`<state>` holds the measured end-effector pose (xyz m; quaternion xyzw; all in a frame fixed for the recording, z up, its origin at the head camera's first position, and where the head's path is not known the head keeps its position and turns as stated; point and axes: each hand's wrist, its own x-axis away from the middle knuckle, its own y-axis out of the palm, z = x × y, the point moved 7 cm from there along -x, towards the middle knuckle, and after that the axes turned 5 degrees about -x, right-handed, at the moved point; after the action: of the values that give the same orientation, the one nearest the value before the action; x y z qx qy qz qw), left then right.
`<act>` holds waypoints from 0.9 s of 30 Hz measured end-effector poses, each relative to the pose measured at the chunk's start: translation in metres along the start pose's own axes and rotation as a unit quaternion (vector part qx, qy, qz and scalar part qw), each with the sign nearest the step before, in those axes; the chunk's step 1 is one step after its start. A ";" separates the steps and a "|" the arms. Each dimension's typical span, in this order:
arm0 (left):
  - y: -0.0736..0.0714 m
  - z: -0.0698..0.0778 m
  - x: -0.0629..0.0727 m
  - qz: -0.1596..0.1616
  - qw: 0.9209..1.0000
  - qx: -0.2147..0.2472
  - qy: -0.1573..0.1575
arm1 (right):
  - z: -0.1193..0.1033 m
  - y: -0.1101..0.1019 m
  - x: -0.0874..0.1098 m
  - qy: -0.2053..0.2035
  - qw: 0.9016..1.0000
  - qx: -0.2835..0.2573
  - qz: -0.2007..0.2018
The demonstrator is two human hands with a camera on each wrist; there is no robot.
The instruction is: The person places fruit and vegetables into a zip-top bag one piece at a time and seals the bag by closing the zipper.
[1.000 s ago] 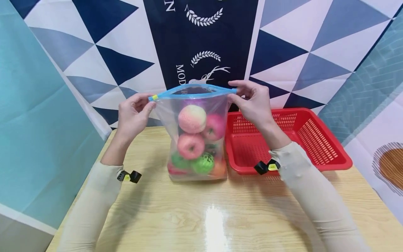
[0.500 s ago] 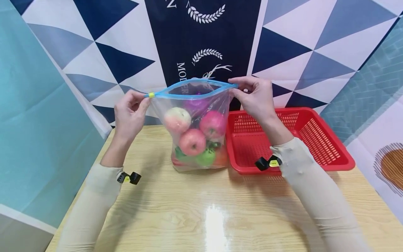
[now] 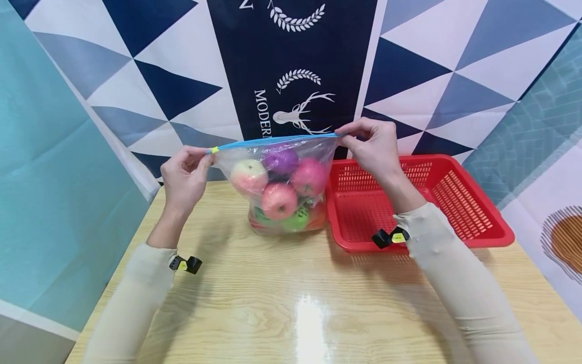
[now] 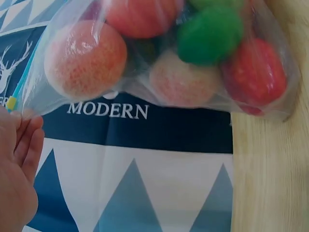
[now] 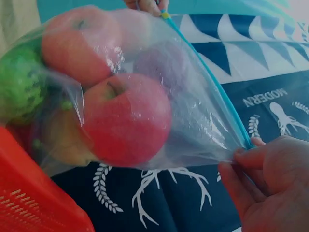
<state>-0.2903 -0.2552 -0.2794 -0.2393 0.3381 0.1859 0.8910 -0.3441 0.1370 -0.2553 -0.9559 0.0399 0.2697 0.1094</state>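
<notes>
A clear zip bag (image 3: 291,222) with a blue zip strip (image 3: 277,141) stands on the table, full of fruit shapes. Inside are a pale peach (image 3: 249,177), red apples (image 3: 279,201), a purple fruit (image 3: 281,160) and green pieces low down. My left hand (image 3: 185,174) pinches the strip's left end by the yellow slider (image 3: 214,150). The right hand (image 3: 374,149) pinches the opposite end. The strip is stretched nearly straight between them, its two edges together. In the right wrist view, thumb and fingers (image 5: 241,181) grip the bag's corner.
A red plastic basket (image 3: 488,222) with slotted walls stands on the table right of the bag, beneath my right forearm. The wooden table (image 3: 254,303) lies in front. Patterned cloth (image 3: 177,65) hangs behind.
The bag's mouth has gone from gaping to a flat line as my hands drew farther apart. The bag has moved back a little, and the fruit inside has shifted, baring the purple one.
</notes>
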 end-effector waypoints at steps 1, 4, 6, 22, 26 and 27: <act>0.000 -0.001 0.001 -0.003 1.000 -0.004 0.001 | 0.002 0.000 0.000 0.002 1.000 0.004 -0.002; -0.001 -0.003 0.002 -0.004 1.000 0.007 0.008 | 0.004 0.000 0.000 0.004 1.000 0.013 -0.002; -0.001 -0.003 0.003 -0.009 1.000 0.023 0.010 | 0.005 -0.001 0.001 0.007 1.000 0.019 -0.003; 0.008 0.004 0.005 -0.041 0.992 0.119 0.010 | -0.037 0.031 0.011 -0.103 0.993 0.061 -0.011; 0.008 0.004 0.004 -0.038 0.993 0.113 0.011 | -0.071 0.068 0.020 -0.200 0.974 0.093 -0.057; 0.008 0.004 0.004 -0.037 0.993 0.112 0.010 | -0.078 0.080 0.023 -0.219 0.968 0.100 -0.076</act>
<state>-0.2894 -0.2456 -0.2825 -0.1525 0.3570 0.1117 0.9148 -0.2962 0.0408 -0.2179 -0.8580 -0.0305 0.4578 0.2310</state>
